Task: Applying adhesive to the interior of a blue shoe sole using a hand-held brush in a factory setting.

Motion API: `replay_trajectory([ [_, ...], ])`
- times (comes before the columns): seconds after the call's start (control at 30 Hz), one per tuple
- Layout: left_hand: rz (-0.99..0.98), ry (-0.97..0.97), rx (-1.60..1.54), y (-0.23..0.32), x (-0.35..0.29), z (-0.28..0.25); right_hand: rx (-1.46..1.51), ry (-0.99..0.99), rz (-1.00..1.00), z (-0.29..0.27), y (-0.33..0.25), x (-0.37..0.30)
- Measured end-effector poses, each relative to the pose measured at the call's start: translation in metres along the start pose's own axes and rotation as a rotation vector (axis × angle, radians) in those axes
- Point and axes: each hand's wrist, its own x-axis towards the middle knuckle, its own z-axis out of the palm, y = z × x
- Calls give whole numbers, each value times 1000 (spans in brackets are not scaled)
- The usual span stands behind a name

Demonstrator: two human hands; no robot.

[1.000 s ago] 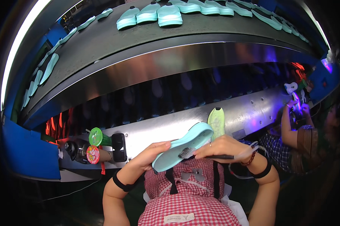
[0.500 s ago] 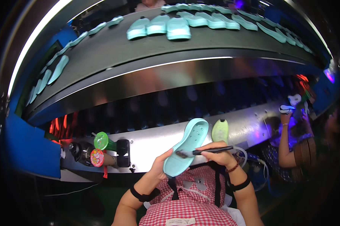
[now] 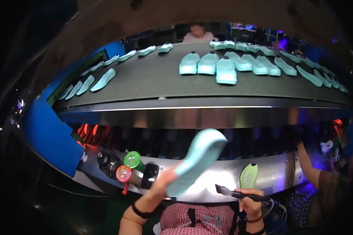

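In my left hand (image 3: 163, 185) is a pale turquoise shoe sole (image 3: 198, 162), gripped near its lower end and tilted up over the bench. It is slightly blurred. Fingers closed, my right hand (image 3: 250, 200) holds a flat brush (image 3: 239, 193) by its black handle, the bristles pointing left and apart from the sole. A pale green sole (image 3: 248, 176) lies on the metal bench (image 3: 276, 176) just beyond my right hand.
Ahead runs a dark conveyor belt (image 3: 145, 80) bearing several turquoise soles (image 3: 226, 71). Left on the bench are a black bottle (image 3: 109, 163), a green-lidded cup (image 3: 132, 159), a red-topped container (image 3: 123, 173) and a black tray (image 3: 149, 176). A co-worker's arm (image 3: 308, 158) reaches in at right.
The brush has come off the sole and moved right with my right hand. My left hand has tilted and raised the sole. The view has shifted, showing more of the belt.
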Motion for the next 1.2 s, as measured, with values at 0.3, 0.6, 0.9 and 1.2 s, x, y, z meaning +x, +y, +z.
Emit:
replay_trajectory([
  [0.3,439,420,-962,174,127,-106,121,253,195,-32,25,3],
  [0.6,68,277,717,188,197,-33,154,375,253,-80,51,3],
  [0.9,-42,61,1836,136,321,75,203,369,355,-118,91,9],
  [1.2,-40,213,1847,141,358,50,17,262,491,-131,49,15],
])
